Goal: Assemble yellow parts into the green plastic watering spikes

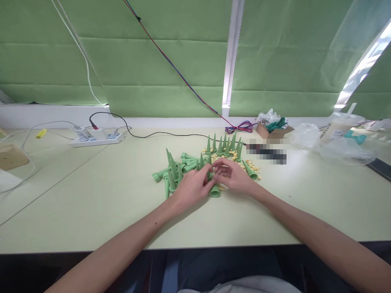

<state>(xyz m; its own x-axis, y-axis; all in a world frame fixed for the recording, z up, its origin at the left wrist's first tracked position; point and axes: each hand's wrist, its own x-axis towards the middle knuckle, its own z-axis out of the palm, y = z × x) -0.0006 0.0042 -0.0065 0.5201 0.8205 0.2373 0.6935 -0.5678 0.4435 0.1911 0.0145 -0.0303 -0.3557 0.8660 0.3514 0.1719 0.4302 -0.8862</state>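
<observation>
My left hand (194, 182) is closed, its thumb and fingers around a green plastic spike (209, 175) that is partly hidden. Against its fingertips, my right hand (231, 174) curls in a pinch; what sits between its fingers is too small and covered to make out. Just below both hands lies a green hollow cone (215, 192), its round threaded mouth facing me. To the left is a pile of similar green cones (172, 173), some upright, some lying. Behind the hands, several more cones (226, 148) stand upright among small yellow plastic valves (236, 156).
One cone (250, 171) lies to the right beside loose yellow pieces (253, 166). A white power strip (97, 139) with cables is at the back left. At the back right are a small cardboard box (275, 132), coiled red-blue wire (242, 127), and a plastic cup (339, 128) with bags.
</observation>
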